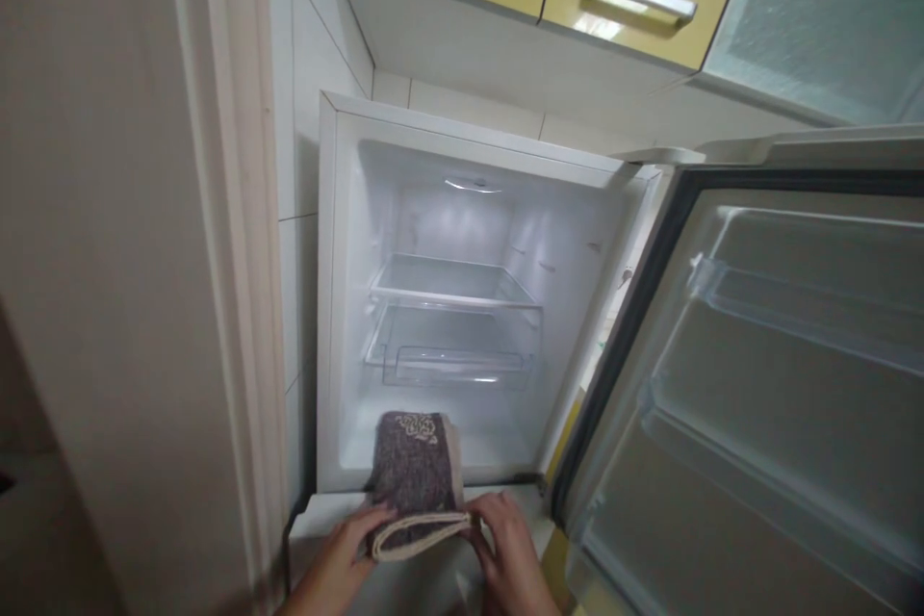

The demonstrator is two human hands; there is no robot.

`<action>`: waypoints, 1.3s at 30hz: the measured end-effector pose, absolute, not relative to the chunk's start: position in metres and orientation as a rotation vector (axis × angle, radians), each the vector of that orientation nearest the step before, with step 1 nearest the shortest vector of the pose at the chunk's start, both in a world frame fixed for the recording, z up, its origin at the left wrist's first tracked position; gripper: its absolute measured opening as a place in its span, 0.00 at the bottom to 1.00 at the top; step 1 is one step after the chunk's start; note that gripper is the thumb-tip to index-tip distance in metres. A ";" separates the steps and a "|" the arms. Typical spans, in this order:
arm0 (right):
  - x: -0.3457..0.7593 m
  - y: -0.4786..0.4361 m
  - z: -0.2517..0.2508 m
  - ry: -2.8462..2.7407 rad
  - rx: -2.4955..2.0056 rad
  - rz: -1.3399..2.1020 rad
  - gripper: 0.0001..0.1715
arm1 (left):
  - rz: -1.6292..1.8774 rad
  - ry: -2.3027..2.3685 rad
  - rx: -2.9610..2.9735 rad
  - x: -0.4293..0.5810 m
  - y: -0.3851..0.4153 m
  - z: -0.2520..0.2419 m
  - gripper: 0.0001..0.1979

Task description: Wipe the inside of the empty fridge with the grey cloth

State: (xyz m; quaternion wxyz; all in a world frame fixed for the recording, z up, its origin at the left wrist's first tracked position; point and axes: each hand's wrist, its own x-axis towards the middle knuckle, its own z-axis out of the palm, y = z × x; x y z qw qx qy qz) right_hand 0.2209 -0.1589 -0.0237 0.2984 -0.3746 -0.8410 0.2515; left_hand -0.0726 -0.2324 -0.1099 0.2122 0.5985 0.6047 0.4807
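Here two hands, left hand (339, 558) and right hand (509, 549), hold one folded cloth (417, 486).

**Folded grey cloth at the fridge's front edge**

A folded cloth (417, 481) of dark grey, speckled fabric lies near the bottom of the scene, at the near edge of the open fridge compartment. It has a pale beige border, and a light floral embroidery shows on its far end. The folded layers are stacked, with the beige hem showing along the near edge. It lies lengthwise, running from near to far.
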 end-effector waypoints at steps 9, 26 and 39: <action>0.169 -0.079 -0.007 -1.988 -1.177 0.734 0.20 | 1.416 1.964 1.456 -0.078 -0.145 -0.068 0.24; 0.089 -0.045 -0.034 -2.622 -1.214 0.377 0.35 | 1.353 2.516 2.232 -0.113 -0.207 -0.182 0.16; 0.130 0.078 -0.036 -2.338 -1.724 0.114 0.28 | 0.936 2.058 3.022 -0.135 -0.151 -0.141 0.37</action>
